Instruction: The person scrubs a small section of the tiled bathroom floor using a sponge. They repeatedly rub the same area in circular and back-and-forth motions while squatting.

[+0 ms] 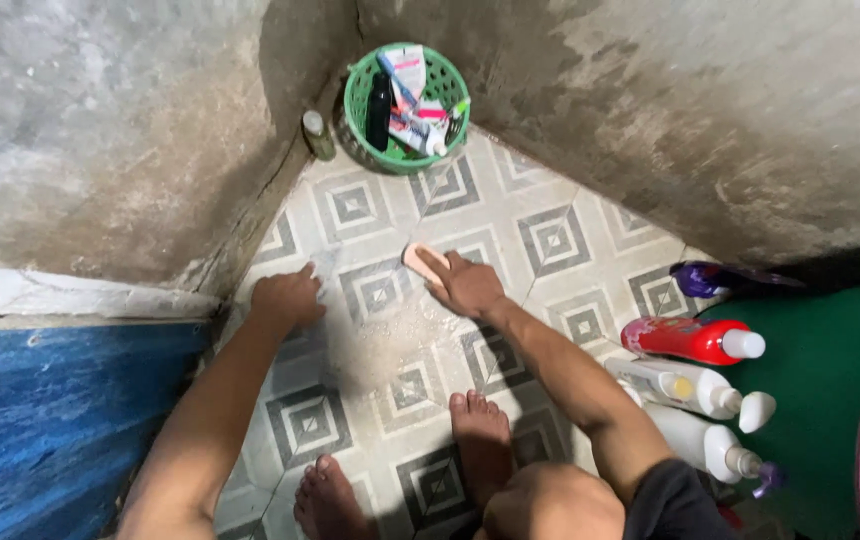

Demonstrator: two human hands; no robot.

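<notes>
A tiled floor with grey diamond patterns is seen from the head camera, closed in by rough, stained concrete walls that meet at a far corner. In that corner a green basket filled with tubes and bottles is set on the tiles, and a small bottle is stood just beside it against the left wall. A pale scrub brush is gripped by the right hand, fingers wrapped over its back, and is pressed flat on the tiles near the middle of the floor. The left hand is laid on the floor by the left wall, its fingers loosely curled and holding nothing. A wet, soapy patch is spread between the two hands. Two bare feet are planted on the tiles at the near edge. Along the right edge of the floor, a red bottle and white bottles are laid on their sides beside a green tub.
</notes>
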